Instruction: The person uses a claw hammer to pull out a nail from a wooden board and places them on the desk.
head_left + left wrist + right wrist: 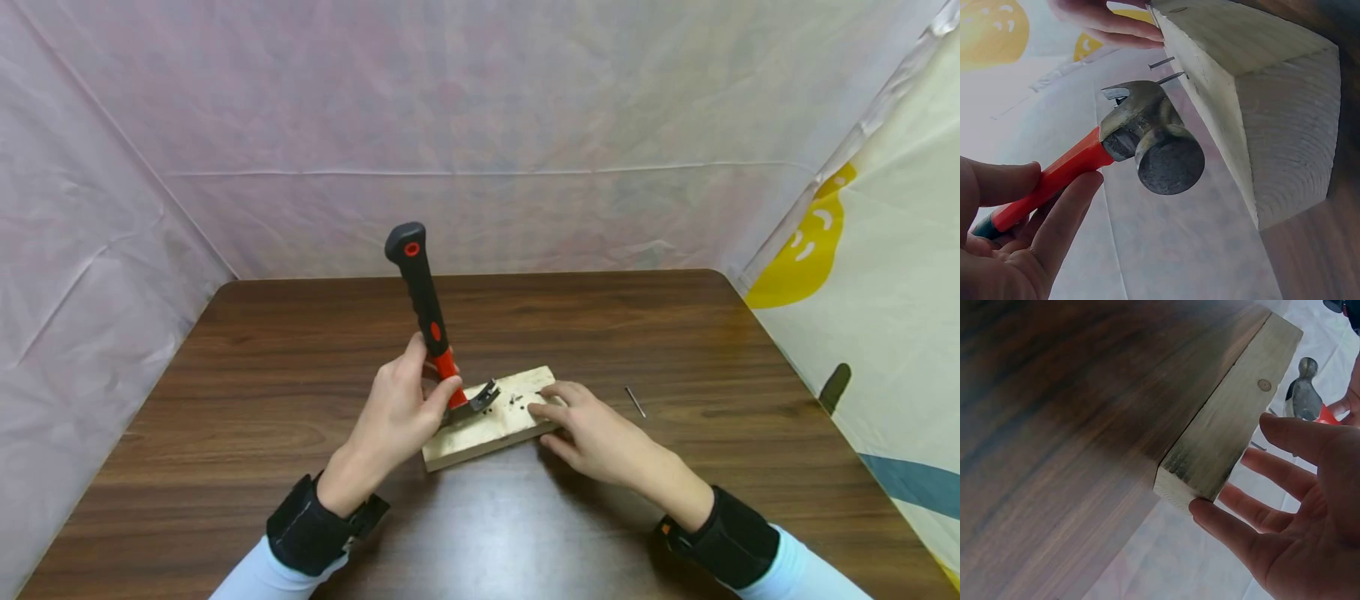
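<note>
My left hand (396, 408) grips a claw hammer (424, 292) by the red part of its handle, just behind the head. The black grip points up and away, and the steel head (1169, 164) is low over a pale wooden block (480, 435). Two nails (1161, 64) stick out of the block's top face close to the claw, as the left wrist view shows. At the block's right end, my right hand (603, 435) rests with fingers spread and fairly straight. Its fingertips (1205, 507) touch the end and edge of the wood.
A loose nail (635, 402) lies on the brown wooden table (285, 350), to the right of the block. Pale fabric (480, 108) hangs behind the table's far edge and along both sides. Small dark marks dot the block's top.
</note>
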### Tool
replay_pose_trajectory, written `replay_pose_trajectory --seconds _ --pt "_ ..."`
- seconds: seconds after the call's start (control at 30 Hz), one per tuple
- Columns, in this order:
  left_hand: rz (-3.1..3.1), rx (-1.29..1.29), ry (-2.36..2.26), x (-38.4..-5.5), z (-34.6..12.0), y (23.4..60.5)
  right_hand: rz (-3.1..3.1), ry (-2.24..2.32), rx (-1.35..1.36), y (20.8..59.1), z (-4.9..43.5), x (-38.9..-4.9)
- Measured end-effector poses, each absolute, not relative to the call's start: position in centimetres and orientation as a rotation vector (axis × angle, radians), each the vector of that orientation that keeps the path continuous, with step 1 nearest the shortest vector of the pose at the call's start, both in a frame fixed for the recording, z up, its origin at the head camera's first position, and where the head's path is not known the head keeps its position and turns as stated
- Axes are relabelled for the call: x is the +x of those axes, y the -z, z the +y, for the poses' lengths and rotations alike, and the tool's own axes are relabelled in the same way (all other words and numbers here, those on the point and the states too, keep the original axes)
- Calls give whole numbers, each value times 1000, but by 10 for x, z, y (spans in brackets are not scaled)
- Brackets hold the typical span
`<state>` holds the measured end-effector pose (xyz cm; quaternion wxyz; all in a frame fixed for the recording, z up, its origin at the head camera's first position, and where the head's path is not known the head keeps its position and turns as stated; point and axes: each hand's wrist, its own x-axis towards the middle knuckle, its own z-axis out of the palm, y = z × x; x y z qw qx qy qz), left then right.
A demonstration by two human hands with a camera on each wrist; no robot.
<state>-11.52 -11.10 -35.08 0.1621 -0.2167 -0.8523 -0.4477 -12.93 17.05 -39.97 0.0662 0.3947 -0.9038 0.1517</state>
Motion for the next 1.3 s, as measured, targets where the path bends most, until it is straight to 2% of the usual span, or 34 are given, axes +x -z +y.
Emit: replay_pose_trajectory --seconds 0.27,0.57,0.83,1.3 --pt "-2412 -629 1291 -115 -111 348 -2714 -549 1190 400 173 -131" --pt "-2378 -663 1309 -112 -109 340 -2562 -720 1071 390 166 -136" --pt "-2355 -733 1273 -104 -102 332 -2282 -987 1224 382 154 -137" --pt "-2298 -813 1301 -96 -99 324 -2195 -1022 1329 379 143 -129"
